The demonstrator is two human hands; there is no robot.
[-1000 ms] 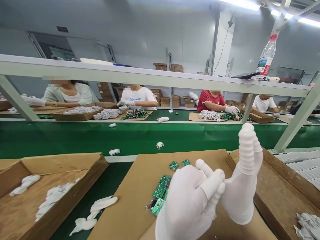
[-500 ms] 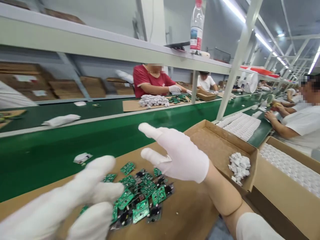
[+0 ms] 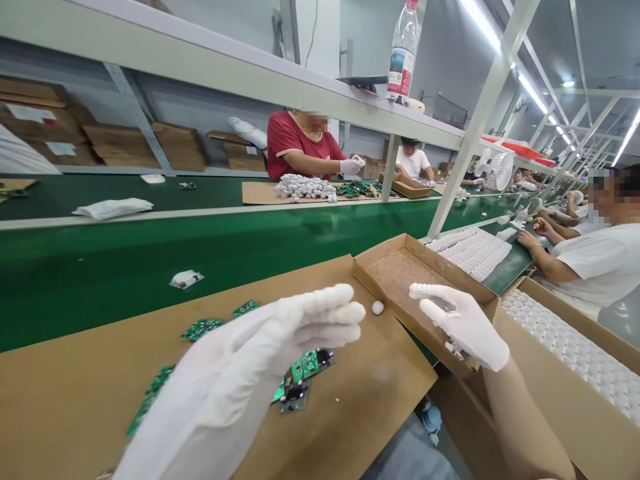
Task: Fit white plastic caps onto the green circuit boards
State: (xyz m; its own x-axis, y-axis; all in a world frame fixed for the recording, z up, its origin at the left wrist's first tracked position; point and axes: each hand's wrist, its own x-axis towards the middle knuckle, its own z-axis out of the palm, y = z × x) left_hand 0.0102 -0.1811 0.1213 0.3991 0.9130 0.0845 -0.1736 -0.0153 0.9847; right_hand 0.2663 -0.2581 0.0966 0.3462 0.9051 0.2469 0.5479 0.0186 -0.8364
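As I look on from far away, green boards [image 3: 306,365]: they lie on the brown sheet [image 3: 370,373], some on the far side of the left hand [image 3: 257,357] and some on its near side, by the fingers. The hand hides the middle.
Board looks: flat and bright green, with lots of pale dots. Some show dark, lumpy parts. By the fingers, a few touch or overlap.
Board weight: I think each one is light, because it looks small and thin.
Board feel: I guess it is stiff, like a cracker. Its smooth face may slip on cloth.
Board care: I think the little parts could snap, so I would be gentle.
Where to hold a board: I would pinch two edges and keep off the lumps.
Left hand: gloved in white and flat, fingers straight and close together. I see nothing in it, but I cannot see the palm or tell if it touches a board.
Right hand [image 3: 467,327]: gloved in white, thumb and pointing finger spread apart, at the near corner of the box [image 3: 395,273]. The gap between them has nothing in it.
White pieces [image 3: 454,350]: small and knobbly, just below the right hand and mostly hidden. I guess they are light. I cannot tell if the hidden fingers touch them.
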